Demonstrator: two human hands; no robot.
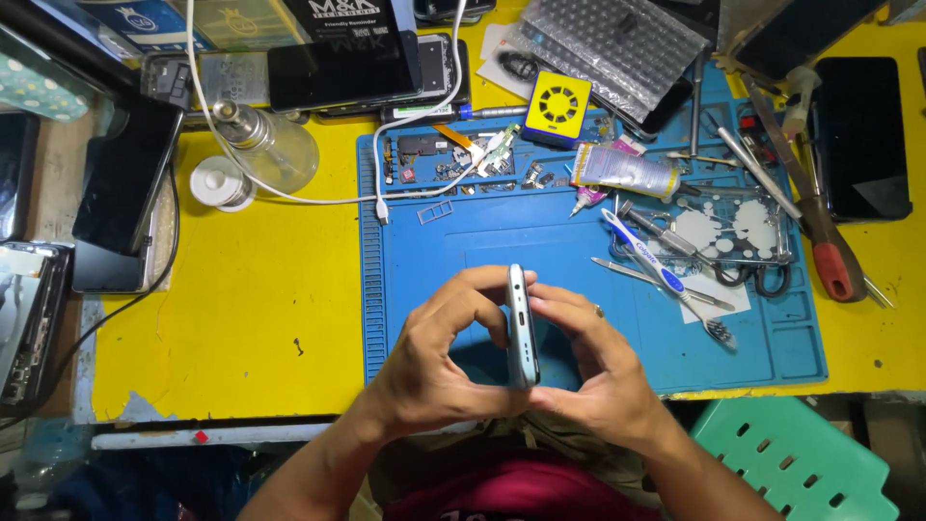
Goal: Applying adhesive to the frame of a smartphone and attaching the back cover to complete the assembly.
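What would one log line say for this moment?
left hand: holds smartphone edge-up | right hand: holds smartphone | below: blue repair mat | nearby: toothbrush

Yellow workbench under a blue repair mat

The yellow table [251,289], its paint chipped near the front edge, carries a blue work mat [569,241] strewn with small parts, a toothbrush [666,275], a squeezed tube [622,172], scissors [748,275] and a yellow square gadget [558,104]. Left of the mat stand a glass bottle [270,145] and a white tape roll [222,183]; dark phones [858,135] lie along the table's edges.
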